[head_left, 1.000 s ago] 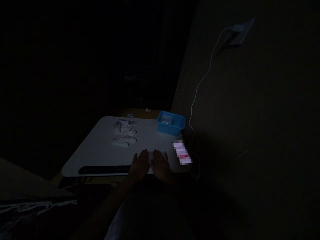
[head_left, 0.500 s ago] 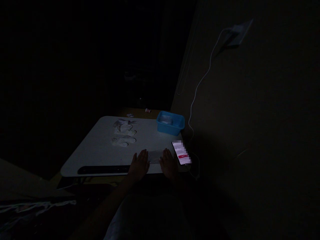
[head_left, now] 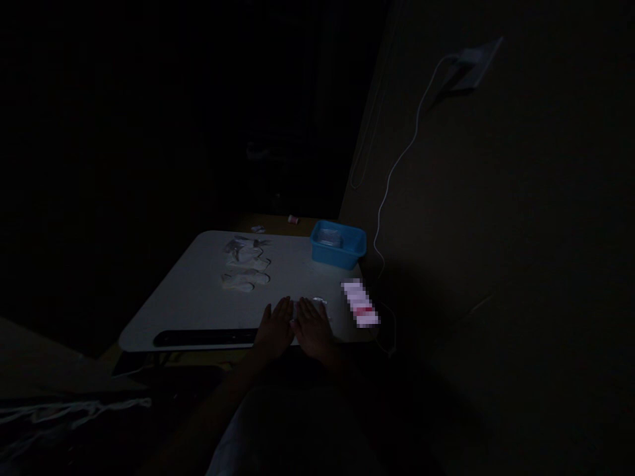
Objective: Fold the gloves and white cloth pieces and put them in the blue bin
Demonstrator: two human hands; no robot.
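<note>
Both my hands lie flat at the near edge of a white tabletop [head_left: 193, 297]. My left hand [head_left: 276, 325] has its fingers stretched forward. Beside it, nearly touching, my right hand [head_left: 312, 324] rests with fingers extended on a thin, clear plastic sheet or bag [head_left: 320, 301]. Most of the plastic is hidden under the right hand; a shiny bit shows past the fingertips. Farther left on the table are white pieces that look like gloves [head_left: 245, 280], with crumpled clear plastic [head_left: 241, 244] behind them.
A blue basket [head_left: 335, 254] with a clear item inside stands at the back right. A lit phone [head_left: 360, 304] lies at the right edge. A white cable [head_left: 389, 175] runs down the wall from a socket. A black slot [head_left: 206, 338] lines the table's front edge.
My right hand has moved left across the plastic until it is beside my left hand. The plastic's far edge now looks bunched and shiny. My left hand stays in place.
</note>
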